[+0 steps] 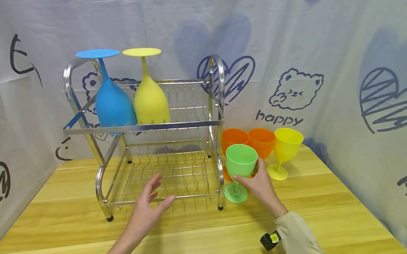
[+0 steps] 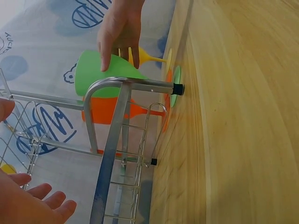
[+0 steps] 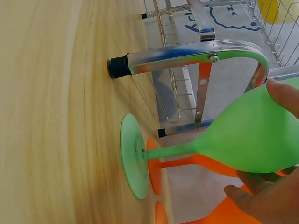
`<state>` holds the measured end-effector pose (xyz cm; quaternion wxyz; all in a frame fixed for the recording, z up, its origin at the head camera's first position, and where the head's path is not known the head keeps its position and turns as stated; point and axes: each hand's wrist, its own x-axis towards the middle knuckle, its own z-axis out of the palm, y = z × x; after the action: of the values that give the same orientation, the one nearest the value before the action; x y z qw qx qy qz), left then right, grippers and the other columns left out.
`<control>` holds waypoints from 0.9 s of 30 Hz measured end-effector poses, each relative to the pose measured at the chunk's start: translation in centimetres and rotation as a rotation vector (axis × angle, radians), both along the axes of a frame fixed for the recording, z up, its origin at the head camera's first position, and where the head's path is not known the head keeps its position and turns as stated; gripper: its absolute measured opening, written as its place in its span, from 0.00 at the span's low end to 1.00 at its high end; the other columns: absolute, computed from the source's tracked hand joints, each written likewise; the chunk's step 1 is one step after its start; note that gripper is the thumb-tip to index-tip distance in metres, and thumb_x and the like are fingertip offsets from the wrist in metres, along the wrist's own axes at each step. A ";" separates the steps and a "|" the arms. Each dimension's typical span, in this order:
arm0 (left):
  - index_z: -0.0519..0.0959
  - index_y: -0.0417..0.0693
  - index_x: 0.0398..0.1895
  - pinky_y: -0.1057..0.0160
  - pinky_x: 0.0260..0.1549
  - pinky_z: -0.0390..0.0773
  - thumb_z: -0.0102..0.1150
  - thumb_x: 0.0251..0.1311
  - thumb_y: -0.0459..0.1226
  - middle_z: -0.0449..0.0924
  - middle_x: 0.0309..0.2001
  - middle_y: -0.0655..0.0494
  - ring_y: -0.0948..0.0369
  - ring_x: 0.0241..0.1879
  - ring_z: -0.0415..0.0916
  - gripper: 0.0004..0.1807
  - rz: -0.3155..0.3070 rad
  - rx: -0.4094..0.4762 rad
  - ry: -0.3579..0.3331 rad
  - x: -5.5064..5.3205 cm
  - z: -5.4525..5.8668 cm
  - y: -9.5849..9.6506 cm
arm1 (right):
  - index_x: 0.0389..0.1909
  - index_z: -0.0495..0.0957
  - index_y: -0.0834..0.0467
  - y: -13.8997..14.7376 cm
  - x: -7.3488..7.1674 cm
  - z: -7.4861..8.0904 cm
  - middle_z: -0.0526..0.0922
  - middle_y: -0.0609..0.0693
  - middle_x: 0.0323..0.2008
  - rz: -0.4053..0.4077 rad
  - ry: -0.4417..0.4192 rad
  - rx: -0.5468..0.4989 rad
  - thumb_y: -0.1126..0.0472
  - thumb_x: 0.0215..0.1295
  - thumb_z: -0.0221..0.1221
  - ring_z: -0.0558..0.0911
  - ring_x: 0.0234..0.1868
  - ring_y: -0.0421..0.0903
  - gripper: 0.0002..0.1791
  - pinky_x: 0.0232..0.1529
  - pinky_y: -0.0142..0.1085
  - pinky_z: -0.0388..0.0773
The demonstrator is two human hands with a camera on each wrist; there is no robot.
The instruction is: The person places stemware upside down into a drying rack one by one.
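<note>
My right hand (image 1: 261,183) grips a green plastic goblet (image 1: 240,164) by its bowl, thumb on one side and fingers on the other. The goblet is upright beside the rack's right front leg; whether its foot touches the table I cannot tell. My left hand (image 1: 144,214) is in front of the two-tier chrome dish rack (image 1: 158,126), fingers spread and nothing held. On the upper tier a blue goblet (image 1: 114,103) and a yellow goblet (image 1: 151,103) stand upside down. The right wrist view shows the green goblet's round foot (image 3: 133,156) and stem.
Behind the green goblet stand two orange goblets (image 1: 234,134) (image 1: 263,142), partly hidden, and an upright yellow goblet (image 1: 287,145). A small black object with a yellow patch (image 1: 270,240) is by my right sleeve. Printed white cloth (image 1: 288,28) hangs behind the wooden table (image 1: 320,205).
</note>
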<state>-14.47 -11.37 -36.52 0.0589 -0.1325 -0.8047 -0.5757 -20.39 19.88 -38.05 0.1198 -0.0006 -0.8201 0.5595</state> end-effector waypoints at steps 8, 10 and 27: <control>0.57 0.46 0.73 0.31 0.59 0.59 0.63 0.60 0.42 0.55 0.71 0.39 0.37 0.67 0.54 0.40 -0.024 -0.005 -0.008 0.3 -0.1 -0.1 | 0.71 0.52 0.63 0.6 0.5 0.1 0.67 0.65 0.61 -0.020 -0.019 0.011 0.58 0.50 0.73 0.68 0.60 0.61 0.51 0.59 0.53 0.71; 0.57 0.46 0.73 0.31 0.59 0.58 0.64 0.60 0.42 0.55 0.71 0.39 0.37 0.67 0.54 0.40 -0.033 -0.006 -0.008 0.3 -0.2 -0.1 | 0.70 0.53 0.63 0.9 0.7 0.2 0.68 0.64 0.60 -0.023 -0.018 0.017 0.57 0.51 0.73 0.68 0.60 0.60 0.51 0.58 0.52 0.71; 0.57 0.46 0.73 0.39 0.64 0.57 0.66 0.58 0.40 0.56 0.71 0.42 0.44 0.69 0.54 0.41 -0.064 0.020 -0.025 0.0 -0.1 0.2 | 0.69 0.57 0.60 -0.1 3.0 2.9 0.69 0.60 0.60 0.142 0.079 0.134 0.57 0.48 0.74 0.70 0.58 0.58 0.50 0.59 0.55 0.69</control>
<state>-14.45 -11.14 -36.61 0.0316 -0.1501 -0.7948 -0.5871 -17.37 19.82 -35.10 0.1118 0.0878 -0.8483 0.5102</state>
